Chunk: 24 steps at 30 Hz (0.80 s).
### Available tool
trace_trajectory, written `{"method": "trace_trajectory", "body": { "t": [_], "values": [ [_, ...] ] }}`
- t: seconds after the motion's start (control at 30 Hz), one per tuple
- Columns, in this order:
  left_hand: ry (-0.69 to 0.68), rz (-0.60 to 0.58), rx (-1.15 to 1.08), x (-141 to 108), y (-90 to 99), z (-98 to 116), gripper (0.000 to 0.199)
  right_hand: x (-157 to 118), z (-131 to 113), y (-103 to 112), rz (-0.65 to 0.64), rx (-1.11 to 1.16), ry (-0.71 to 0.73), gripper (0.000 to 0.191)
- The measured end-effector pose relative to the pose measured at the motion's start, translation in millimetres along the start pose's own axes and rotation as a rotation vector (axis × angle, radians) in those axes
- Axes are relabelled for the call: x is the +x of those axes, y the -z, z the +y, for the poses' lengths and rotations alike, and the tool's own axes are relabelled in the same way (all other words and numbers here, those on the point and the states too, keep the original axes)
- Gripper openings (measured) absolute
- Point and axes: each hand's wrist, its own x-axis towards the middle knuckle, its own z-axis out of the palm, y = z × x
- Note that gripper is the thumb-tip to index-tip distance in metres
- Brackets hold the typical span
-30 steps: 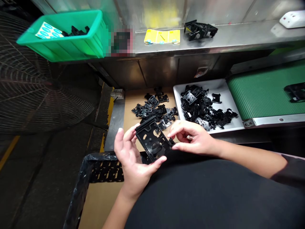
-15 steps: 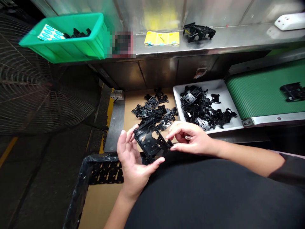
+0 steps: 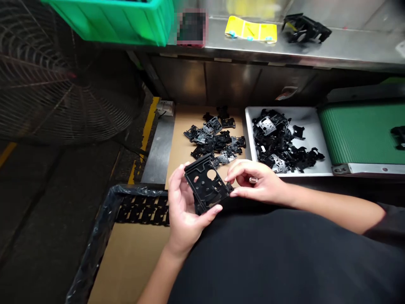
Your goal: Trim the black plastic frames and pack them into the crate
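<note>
A black plastic frame (image 3: 207, 185) with round holes is held tilted between my two hands, above the near edge of the cardboard. My left hand (image 3: 186, 211) grips it from the left and below, fingers behind it and thumb along its lower edge. My right hand (image 3: 253, 181) pinches its right corner between thumb and forefinger; a ring-like band shows on one finger. Just beyond the frame, a heap of similar black plastic parts (image 3: 218, 137) lies on a cardboard sheet (image 3: 177, 147).
A white tray (image 3: 329, 169) of black parts stands right of the heap, beside a green conveyor belt (image 3: 363, 135). A plastic-lined box (image 3: 95, 236) is at lower left. The fan (image 3: 69, 76), green bin (image 3: 117, 21), yellow label sheet (image 3: 251, 29) and another black part (image 3: 305, 28) lie beyond.
The view has shifted, so the shelf items sit higher and further right. Both hands keep their hold on the black frame, whose face now shows more squarely.
</note>
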Motion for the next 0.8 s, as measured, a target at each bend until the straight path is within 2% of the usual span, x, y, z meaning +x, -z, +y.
{"method": "trace_trajectory", "body": {
  "t": [0.13,0.33,0.43,0.5,0.57,0.63,0.7,0.73,0.8],
  "values": [
    [-0.021,0.06,0.011,-9,18.2,-10,0.111,14,3,-16,-0.054,-0.033,0.015,0.023],
    [0.043,0.151,0.001,-23,40.8,-15,0.112,34,8,-39,-0.124,-0.008,0.01,0.023],
    [0.105,0.17,-0.086,-31,46.6,-17,0.109,42,11,-49,-0.15,-0.063,0.096,0.022],
    [0.188,0.182,-0.237,-37,45.5,-26,0.104,46,14,-58,-0.202,-0.159,0.179,0.02],
    [0.29,0.215,-0.411,-46,41.4,-43,0.096,49,19,-69,-0.327,-0.295,0.23,0.021],
    [0.401,0.297,-0.47,-59,38.7,-69,0.081,51,27,-83,-0.483,-0.412,0.21,0.027],
    [0.508,0.417,-0.34,-78,43.5,-104,0.067,54,37,-97,-0.592,-0.429,0.119,0.028],
    [0.553,0.475,-0.189,-91,50.2,-124,0.064,55,42,-103,-0.612,-0.405,0.057,0.028],
    [0.63,0.539,-0.038,-123,72.1,-162,0.067,56,53,-110,-0.603,-0.347,-0.065,0.029]
  ]
}}
